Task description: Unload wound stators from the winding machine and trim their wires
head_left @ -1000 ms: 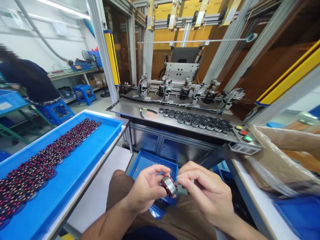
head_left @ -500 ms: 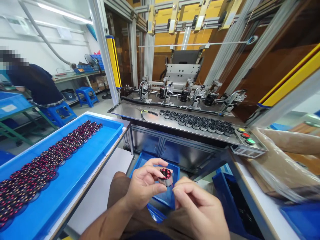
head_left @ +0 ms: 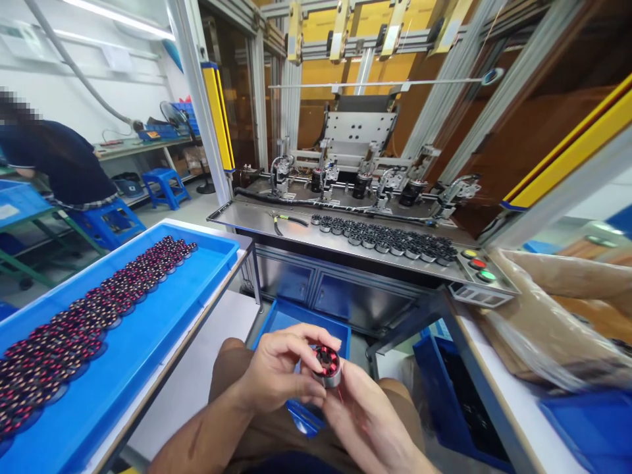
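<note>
A motor stator [head_left: 332,380], a silver ring with red windings and black parts inside, is gripped between the thumb and fingers of my left hand [head_left: 284,368]. Against its right and lower side lies my right hand [head_left: 363,408], cupped around it, its fingertips partly hidden behind the ring. A thin red wire [head_left: 340,395] hangs from the stator across my right palm. Below both hands, on the floor between my knees, is a blue bin [head_left: 340,322].
To the left, a blue tray [head_left: 212,253] bears rows of wound stators [head_left: 106,306]. Ahead, the machine's metal ledge [head_left: 247,216] carries black-and-silver stators [head_left: 385,236], pliers [head_left: 291,219] and coloured buttons [head_left: 477,263]. A cardboard box [head_left: 553,276] stands right; a seated person [head_left: 59,164] is far left.
My right hand has come up and left, from pinching beside the stator to cupping against it. The stator has dropped slightly and tilted to show more of its inside.
</note>
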`<state>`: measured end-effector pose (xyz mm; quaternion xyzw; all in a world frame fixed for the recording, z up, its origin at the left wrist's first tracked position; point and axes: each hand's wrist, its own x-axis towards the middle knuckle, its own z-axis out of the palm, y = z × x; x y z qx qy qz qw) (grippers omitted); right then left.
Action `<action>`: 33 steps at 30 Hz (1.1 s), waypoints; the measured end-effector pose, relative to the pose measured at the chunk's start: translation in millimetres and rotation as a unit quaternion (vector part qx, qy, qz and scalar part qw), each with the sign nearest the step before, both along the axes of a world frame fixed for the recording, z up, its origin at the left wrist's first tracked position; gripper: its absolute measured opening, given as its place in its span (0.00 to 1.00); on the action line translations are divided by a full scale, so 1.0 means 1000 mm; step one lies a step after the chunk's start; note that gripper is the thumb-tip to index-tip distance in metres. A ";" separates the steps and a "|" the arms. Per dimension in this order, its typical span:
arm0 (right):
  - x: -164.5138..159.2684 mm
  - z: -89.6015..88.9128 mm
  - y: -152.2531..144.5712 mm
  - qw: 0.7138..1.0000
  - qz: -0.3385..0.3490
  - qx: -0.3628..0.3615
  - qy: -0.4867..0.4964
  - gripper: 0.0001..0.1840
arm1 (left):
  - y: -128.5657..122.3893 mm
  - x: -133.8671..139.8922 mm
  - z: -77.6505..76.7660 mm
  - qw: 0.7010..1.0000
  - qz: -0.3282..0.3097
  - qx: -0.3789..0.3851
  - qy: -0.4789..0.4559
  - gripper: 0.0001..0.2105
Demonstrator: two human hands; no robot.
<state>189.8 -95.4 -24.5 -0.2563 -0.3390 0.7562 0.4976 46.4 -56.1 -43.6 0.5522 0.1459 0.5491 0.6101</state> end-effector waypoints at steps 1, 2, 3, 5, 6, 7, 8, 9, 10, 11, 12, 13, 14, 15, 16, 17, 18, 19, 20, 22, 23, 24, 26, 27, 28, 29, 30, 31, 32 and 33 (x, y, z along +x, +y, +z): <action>0.000 -0.002 0.001 1.000 -0.011 0.015 -0.010 0.19 | 0.000 0.000 0.000 1.000 0.014 0.026 0.010 0.09; 0.002 -0.005 0.002 0.998 -0.026 0.036 -0.034 0.21 | 0.000 -0.001 0.000 0.998 0.040 0.045 0.021 0.13; 0.004 -0.008 0.003 0.994 -0.051 0.065 -0.073 0.22 | -0.001 -0.002 0.000 0.995 0.073 0.049 0.036 0.18; 0.011 -0.014 0.004 0.961 -0.135 0.161 -0.182 0.19 | -0.004 -0.004 0.002 0.989 0.118 0.021 0.085 0.28; 0.016 -0.016 0.004 0.927 -0.182 0.223 -0.239 0.17 | -0.005 -0.005 0.003 0.986 0.120 -0.001 0.115 0.30; 0.020 -0.017 0.003 0.886 -0.221 0.286 -0.290 0.15 | -0.007 -0.006 0.004 0.983 0.108 -0.021 0.146 0.30; 0.024 -0.018 0.003 0.845 -0.246 0.343 -0.329 0.15 | -0.009 -0.006 0.006 0.980 0.088 -0.036 0.174 0.28; 0.027 -0.018 0.003 0.809 -0.259 0.390 -0.355 0.16 | -0.011 -0.006 0.007 0.978 0.069 -0.046 0.193 0.26; 0.030 -0.018 0.002 0.784 -0.259 0.424 -0.374 0.18 | -0.012 -0.005 0.008 0.977 0.057 -0.049 0.201 0.25; 0.032 -0.017 0.002 0.766 -0.254 0.445 -0.388 0.21 | -0.012 -0.003 0.009 0.977 0.051 -0.048 0.203 0.24; 0.033 -0.016 0.002 0.754 -0.250 0.459 -0.398 0.22 | -0.012 -0.002 0.010 0.977 0.047 -0.041 0.202 0.23; 0.034 -0.014 0.002 0.747 -0.248 0.465 -0.404 0.23 | -0.012 -0.001 0.011 0.978 0.048 -0.029 0.199 0.22; 0.036 -0.012 0.001 0.747 -0.243 0.465 -0.408 0.23 | -0.012 0.000 0.011 0.978 0.057 -0.012 0.199 0.20; 0.036 -0.010 0.001 0.750 -0.239 0.461 -0.410 0.21 | -0.012 0.001 0.012 0.977 0.072 0.008 0.202 0.19; 0.037 -0.007 0.000 0.758 -0.235 0.452 -0.408 0.18 | -0.011 0.001 0.012 0.973 0.093 0.030 0.209 0.17; 0.038 -0.003 0.000 0.767 -0.232 0.442 -0.403 0.15 | -0.012 0.001 0.013 0.968 0.113 0.053 0.217 0.16; 0.038 0.000 -0.001 0.775 -0.230 0.434 -0.397 0.13 | -0.012 0.001 0.014 0.962 0.133 0.074 0.226 0.16; 0.038 0.003 -0.001 0.783 -0.228 0.427 -0.391 0.10 | -0.013 0.000 0.014 0.956 0.147 0.091 0.235 0.16; 0.037 0.007 -0.002 0.787 -0.227 0.423 -0.387 0.06 | -0.013 0.000 0.015 0.952 0.156 0.104 0.242 0.16; 0.036 0.012 -0.002 0.794 -0.220 0.417 -0.384 0.03 | -0.015 -0.001 0.015 0.949 0.162 0.113 0.246 0.17; 0.036 0.014 -0.002 0.796 -0.213 0.412 -0.388 0.06 | -0.016 -0.002 0.014 0.951 0.157 0.108 0.245 0.17; 0.036 0.016 -0.002 0.800 -0.208 0.403 -0.393 0.08 | -0.016 -0.002 0.012 0.956 0.147 0.097 0.236 0.17; 0.037 0.019 -0.002 0.808 -0.195 0.381 -0.405 0.11 | -0.018 0.000 0.009 0.973 0.108 0.053 0.198 0.17; 0.037 0.020 -0.003 0.812 -0.188 0.369 -0.411 0.12 | -0.018 0.001 0.006 0.981 0.083 0.027 0.173 0.18; 0.038 0.021 -0.003 0.815 -0.182 0.360 -0.415 0.13 | -0.019 0.002 0.004 0.987 0.060 0.002 0.146 0.18; 0.038 0.021 -0.003 0.817 -0.179 0.356 -0.416 0.13 | -0.019 0.004 0.002 0.991 0.045 -0.016 0.123 0.18; 0.039 0.021 -0.003 0.818 -0.177 0.355 -0.416 0.14 | -0.019 0.005 0.000 0.993 0.038 -0.025 0.108 0.19; 0.040 0.020 -0.003 0.819 -0.175 0.355 -0.416 0.14 | -0.020 0.006 0.000 0.994 0.040 -0.024 0.103 0.19; 0.041 0.020 -0.002 0.818 -0.172 0.354 -0.419 0.14 | -0.020 0.006 0.000 0.993 0.051 -0.012 0.106 0.18; 0.044 0.020 -0.002 0.817 -0.168 0.351 -0.426 0.15 | -0.020 0.006 0.001 0.991 0.066 0.009 0.117 0.18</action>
